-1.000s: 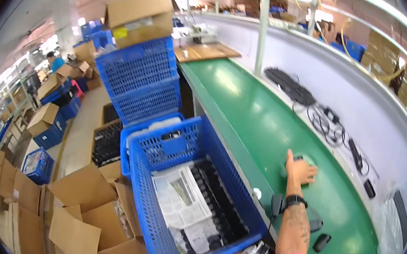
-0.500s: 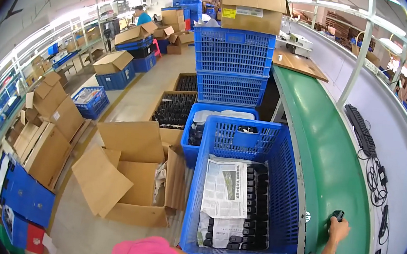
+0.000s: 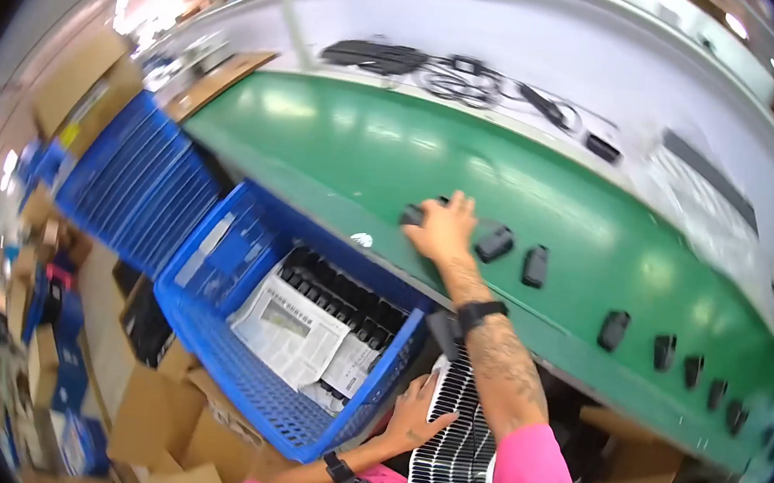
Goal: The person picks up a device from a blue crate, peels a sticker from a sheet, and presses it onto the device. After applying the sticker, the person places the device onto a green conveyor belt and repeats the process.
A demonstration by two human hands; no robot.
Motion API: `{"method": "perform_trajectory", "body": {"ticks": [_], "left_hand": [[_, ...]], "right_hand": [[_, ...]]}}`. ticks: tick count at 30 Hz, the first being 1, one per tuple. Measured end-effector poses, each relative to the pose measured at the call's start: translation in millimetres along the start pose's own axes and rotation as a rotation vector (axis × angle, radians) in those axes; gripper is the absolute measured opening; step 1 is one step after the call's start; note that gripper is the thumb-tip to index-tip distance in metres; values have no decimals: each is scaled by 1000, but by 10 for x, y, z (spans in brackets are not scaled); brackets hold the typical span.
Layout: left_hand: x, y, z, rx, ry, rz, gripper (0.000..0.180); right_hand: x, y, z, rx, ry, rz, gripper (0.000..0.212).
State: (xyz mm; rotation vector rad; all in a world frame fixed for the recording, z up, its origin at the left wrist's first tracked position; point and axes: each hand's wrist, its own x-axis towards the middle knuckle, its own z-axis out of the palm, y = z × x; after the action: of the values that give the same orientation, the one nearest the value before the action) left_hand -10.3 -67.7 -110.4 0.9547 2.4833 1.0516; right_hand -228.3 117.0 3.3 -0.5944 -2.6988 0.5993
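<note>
My right hand (image 3: 446,232) is closed around a small black boxy device (image 3: 412,215) on the green bench (image 3: 323,131), covering part of it. Just right of that hand lie two similar black devices (image 3: 494,243), and several more (image 3: 614,330) are spaced out along the bench to the right. My left hand (image 3: 412,416), fingers extended and thumb apart, rests against the left edge of a white sheet with rows of black labels (image 3: 457,428). That sheet lies close to my body, below the bench edge.
Left of my hands stands a blue plastic crate (image 3: 279,414) with rows of black devices and a newspaper (image 3: 293,326). Stacked blue crates (image 3: 134,182) rise beyond it. Cables (image 3: 460,81) lie along the bench's back edge, and open cardboard boxes (image 3: 156,415) stand at lower left.
My view has swung right toward the bench, bringing more black devices into sight. My right hand still grips a black device; more of the label sheet beside my left hand now shows.
</note>
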Motion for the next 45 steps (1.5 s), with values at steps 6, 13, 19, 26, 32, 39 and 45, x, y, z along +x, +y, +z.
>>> {"method": "perform_trajectory", "body": {"ticks": [6,13,19,26,32,39,45], "left_hand": [[18,-259,477,110,-321,248,82],[-1198,-1409,-785,208,-622,335,75],[-1254,-1250,-991,307,-481,227,69],[-897,-837,-803,400,-305,135,62],[-113,-278,-258,436,-214,34,57],[209,-262,-60,-16,46,-65,55],[375,-91,32,115,126,-89,59]], "right_hand": [[-24,-103,1,693,476,317,23],[36,9,16,-7,145,223,34],[-64,-37,38,69,204,123,31],[-232,-202,-297,321,457,84,31],[-2125,696,-1324,1301,235,-271,52],[-5408,2846,-1201,501,97,813,57],[-7031,3759,-31,72,-422,1313,56]]}}
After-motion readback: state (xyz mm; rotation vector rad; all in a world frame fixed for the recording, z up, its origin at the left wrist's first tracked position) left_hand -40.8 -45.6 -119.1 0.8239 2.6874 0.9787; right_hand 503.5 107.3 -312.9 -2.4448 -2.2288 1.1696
